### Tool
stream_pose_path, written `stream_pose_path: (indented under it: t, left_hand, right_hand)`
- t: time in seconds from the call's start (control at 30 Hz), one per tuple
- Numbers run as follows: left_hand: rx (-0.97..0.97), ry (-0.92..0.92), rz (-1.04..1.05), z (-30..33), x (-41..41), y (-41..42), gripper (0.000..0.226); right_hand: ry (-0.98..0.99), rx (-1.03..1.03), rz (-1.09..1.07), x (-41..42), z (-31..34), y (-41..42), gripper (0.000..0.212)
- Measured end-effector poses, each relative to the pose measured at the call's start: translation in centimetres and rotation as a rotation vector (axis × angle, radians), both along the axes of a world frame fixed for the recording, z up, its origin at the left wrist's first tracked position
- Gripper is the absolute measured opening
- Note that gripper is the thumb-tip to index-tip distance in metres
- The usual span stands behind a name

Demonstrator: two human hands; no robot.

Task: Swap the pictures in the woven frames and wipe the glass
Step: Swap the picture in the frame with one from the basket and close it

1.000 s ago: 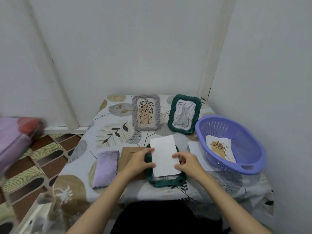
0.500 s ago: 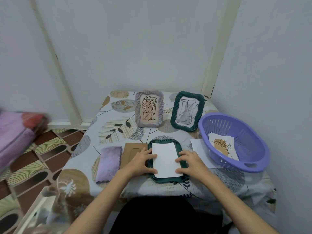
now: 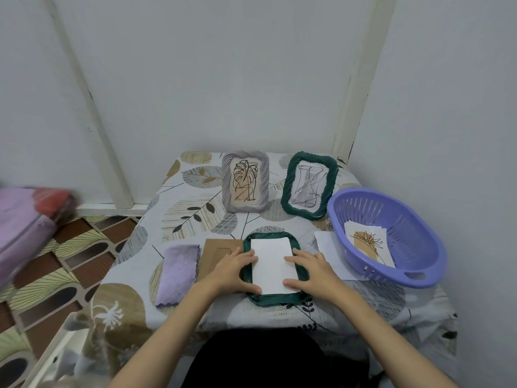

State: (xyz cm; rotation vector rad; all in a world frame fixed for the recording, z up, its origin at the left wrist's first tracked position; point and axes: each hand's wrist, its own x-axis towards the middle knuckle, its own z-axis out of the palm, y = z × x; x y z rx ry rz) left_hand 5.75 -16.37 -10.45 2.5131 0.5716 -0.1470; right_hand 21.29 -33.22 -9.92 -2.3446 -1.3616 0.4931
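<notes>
A white sheet is being seated in the near green frame.

The near green frame (image 3: 275, 296) lies face down at the near edge of the table (image 3: 193, 191); the white sheet (image 3: 272, 266) rests inside it; the left hand (image 3: 233, 271) and the right hand (image 3: 310, 271) press its side edges with nearly straight fingers, holding nothing; the cardboard backing (image 3: 216, 254) waits just left, the purple cloth (image 3: 177, 271) further left; two frames stand far, the lilac frame (image 3: 245, 182) and the far green frame (image 3: 309, 184); the basket (image 3: 419, 242) at right holds more pictures; I judge closing and wiping remain.
</notes>
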Motion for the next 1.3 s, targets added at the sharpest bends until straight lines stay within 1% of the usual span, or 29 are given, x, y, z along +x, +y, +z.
stream_pose_path:
  t: [0.13,0.27,0.37,0.4,0.43,0.47,0.5,0.53,0.6,0.67,0.77,0.87,0.93,0.97,1.03,1.07,1.13,1.2,1.23,1.3]
  left_hand:
    - [0.005,0.008,0.000,0.0,-0.1,0.1,0.086]
    - [0.006,0.030,-0.005,-0.3,0.1,0.0,0.085]
    - [-0.021,-0.010,0.018,-0.2,-0.1,0.0,0.084]
    - [0.007,-0.054,0.056,-0.2,-0.2,0.1,0.084]
    - [0.094,-0.103,0.119,-0.4,-0.4,0.1,0.082]
    - [0.221,-0.133,0.208,-0.5,-0.7,0.3,0.081]
    - [0.341,-0.131,0.311,-0.7,-1.0,0.4,0.080]
    - [0.420,-0.104,0.406,-1.0,-1.4,0.5,0.079]
    - [0.454,-0.053,0.531,-1.5,-2.1,0.5,0.078]
    - [0.422,-0.081,0.600,-1.9,-2.4,0.2,0.076]
    - [0.398,-0.186,0.666,-2.4,-2.4,0.0,0.071]
    - [0.326,-0.305,0.737,-2.6,-2.4,0.2,0.068]
    - [0.244,-0.395,0.802,-2.2,-2.4,0.4,0.072]
    - [0.189,-0.455,0.829,-1.9,-2.4,0.4,0.070]
    - [0.058,-0.588,0.870,-1.4,-2.4,0.3,0.055]
    - [0.001,-0.644,0.881,-1.1,-2.4,0.3,0.052]
    - [-0.083,-0.748,0.876,-0.4,-2.3,0.1,0.057]
    - [-0.159,-0.809,0.852,0.7,-1.8,-0.2,0.062]
    - [-0.196,-0.812,0.831,1.2,-1.3,-0.4,0.059]
    - [-0.261,-0.777,0.762,2.1,-0.2,-1.1,0.048]
  right_hand:
    - [-0.028,-0.048,0.025,-0.1,-0.2,0.1,0.063]
    - [-0.019,-0.054,0.022,-0.2,-0.4,-0.1,0.063]
    - [-0.016,-0.051,0.023,-0.1,-0.4,-0.1,0.062]
    - [-0.012,-0.050,0.022,-0.1,-0.3,-0.1,0.062]
    - [-0.005,-0.045,0.014,0.0,-0.4,-0.1,0.063]
    - [0.002,-0.031,-0.006,0.0,-0.4,-0.1,0.063]
    - [0.002,-0.010,-0.035,0.1,-0.4,-0.2,0.062]
    - [-0.008,0.011,-0.069,0.1,-0.5,-0.3,0.061]
    - [-0.030,0.028,-0.121,0.1,-0.6,-0.5,0.060]
    - [-0.051,0.015,-0.144,0.0,-0.8,-0.7,0.060]
    - [-0.083,-0.001,-0.163,-0.4,-1.0,-0.7,0.055]
    - [-0.095,-0.007,-0.159,-0.5,-1.0,-0.7,0.051]
    - [-0.094,-0.003,-0.156,-0.6,-1.0,-0.7,0.050]
    - [-0.093,-0.003,-0.155,-0.6,-1.0,-0.7,0.050]
    - [-0.087,-0.005,-0.154,-0.6,-1.0,-0.8,0.051]
    - [-0.083,-0.001,-0.159,-0.5,-0.9,-0.8,0.051]
    - [-0.076,0.057,-0.183,-0.5,-0.8,-0.8,0.051]
    - [-0.003,0.223,-0.202,-0.9,-0.1,-0.5,0.045]
    - [0.091,0.324,-0.198,-1.3,0.6,-0.1,0.041]
    - [0.368,0.470,-0.176,-2.3,2.2,0.8,0.038]
